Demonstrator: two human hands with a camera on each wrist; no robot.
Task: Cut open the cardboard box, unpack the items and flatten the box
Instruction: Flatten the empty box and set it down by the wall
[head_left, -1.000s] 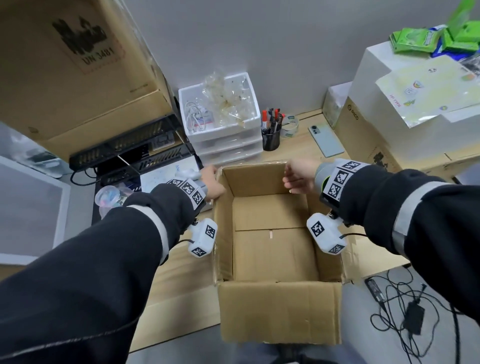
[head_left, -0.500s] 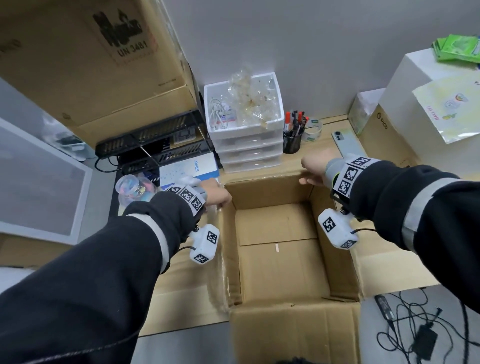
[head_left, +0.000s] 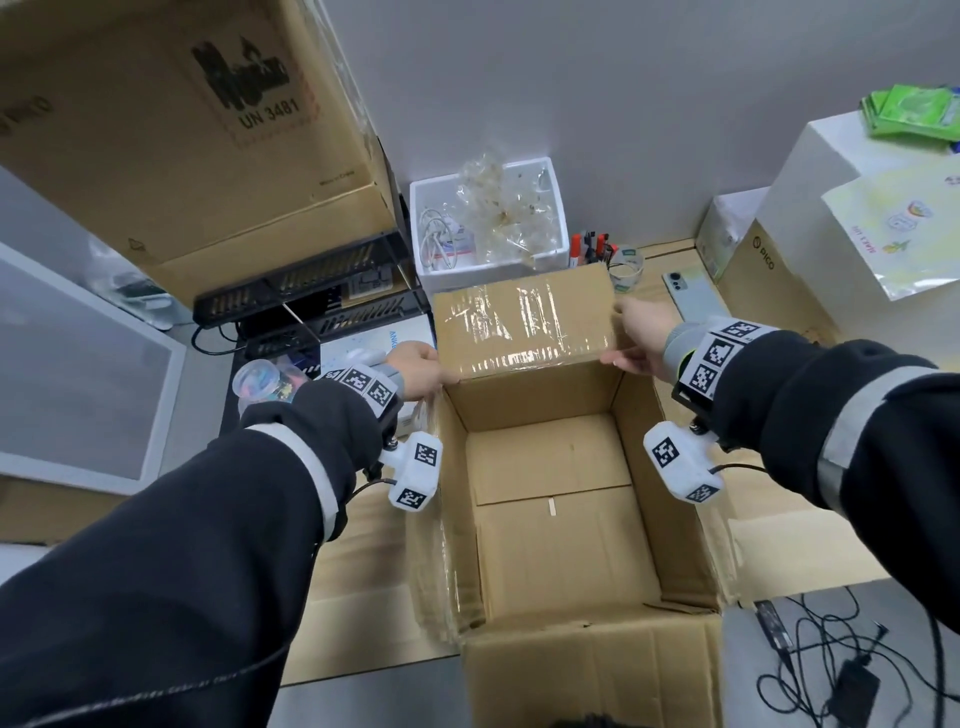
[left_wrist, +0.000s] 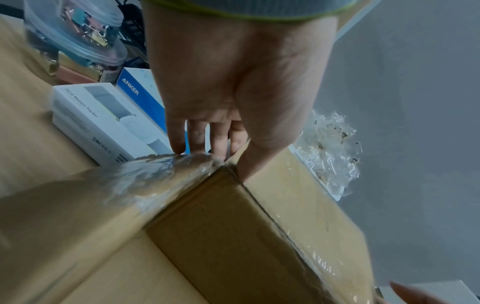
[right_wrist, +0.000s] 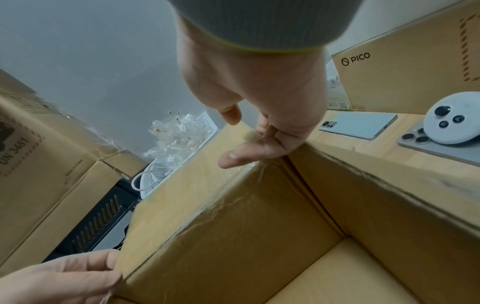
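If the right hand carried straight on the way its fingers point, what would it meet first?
Probably the tape roll and pen cup just beyond the far flap that the right hand holds; depth is uncertain.

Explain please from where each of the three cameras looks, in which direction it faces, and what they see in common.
Head: worn on the head, looks forward and down into the open cardboard box; both dark sleeves and both hands show.
Left wrist: looks along the left hand to the box's far left corner; a Pico box lies beyond.
Right wrist: looks along the right hand to the far right corner; a phone lies beyond.
Shared: all see the taped far flap; the right wrist view also catches the left hand.
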